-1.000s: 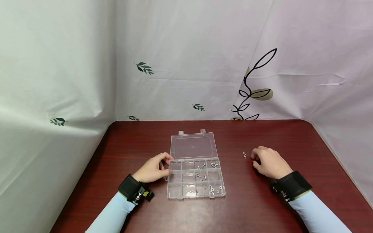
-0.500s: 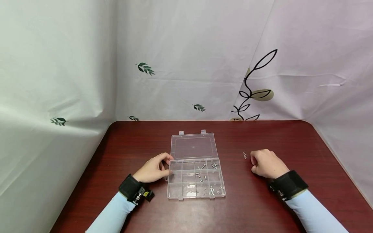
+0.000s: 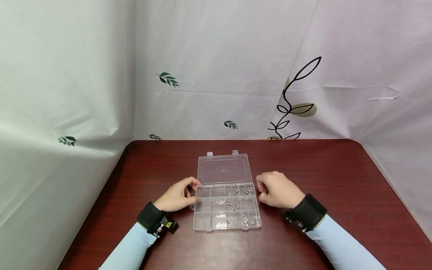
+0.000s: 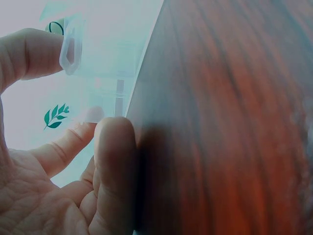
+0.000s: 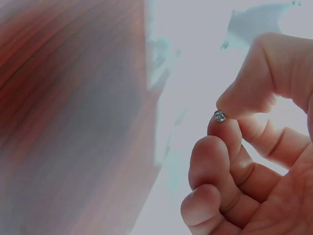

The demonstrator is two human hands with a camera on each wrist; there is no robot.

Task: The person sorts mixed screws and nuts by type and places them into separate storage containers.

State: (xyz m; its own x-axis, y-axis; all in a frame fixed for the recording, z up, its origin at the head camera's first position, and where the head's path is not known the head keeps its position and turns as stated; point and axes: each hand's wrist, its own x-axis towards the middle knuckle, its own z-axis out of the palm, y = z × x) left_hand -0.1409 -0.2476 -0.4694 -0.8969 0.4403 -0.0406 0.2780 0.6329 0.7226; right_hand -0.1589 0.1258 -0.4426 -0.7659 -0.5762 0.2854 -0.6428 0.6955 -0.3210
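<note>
A clear plastic compartment box (image 3: 201, 227) lies on the table with its lid (image 3: 222, 170) folded back, away from me. My left hand (image 3: 177, 195) holds the box by its left side. In the left wrist view, the thumb and fingertips (image 4: 115, 142) touch the clear plastic. Close to the box's right edge is my right hand (image 3: 281, 189). It pinches a small screw (image 5: 219, 116) between thumb and index finger; only the screw's cross-slotted head shows in the right wrist view. Several screws (image 3: 235, 192) and washers (image 3: 245, 220) lie in the box's middle and right compartments.
The dark red wooden table (image 3: 152, 157) reaches back to a pale curtain (image 3: 202, 105) with leaf prints. Black bands with cameras sit on both wrists. The patch of table where loose screws lay is now behind my right hand.
My right hand first curled closer beside the loose screws, picked one up, then moved left to the box's right edge. The left hand and the box have stayed in place.
</note>
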